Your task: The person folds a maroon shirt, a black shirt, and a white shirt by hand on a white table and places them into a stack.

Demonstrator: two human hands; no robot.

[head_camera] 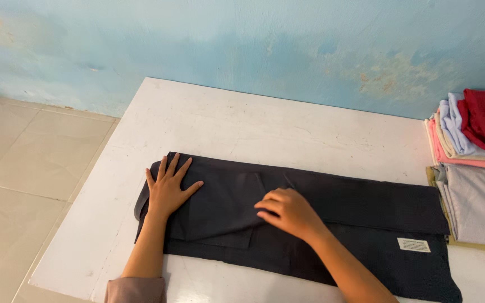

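Note:
A dark navy garment (355, 207) lies folded lengthwise across the white table (242, 123), with a small white label (413, 244) near its right end. My left hand (168, 188) presses flat on the garment's left end, fingers spread. My right hand (287, 210) rests on the garment's middle, fingers curled at the edge of a folded flap; whether it pinches the cloth is unclear.
A stack of folded clothes (472, 140) in red, light blue, cream and pink sits at the table's right edge, with a grey folded piece (478, 205) in front of it. A blue wall (242, 45) runs behind the table. Tiled floor (23, 163) lies to the left.

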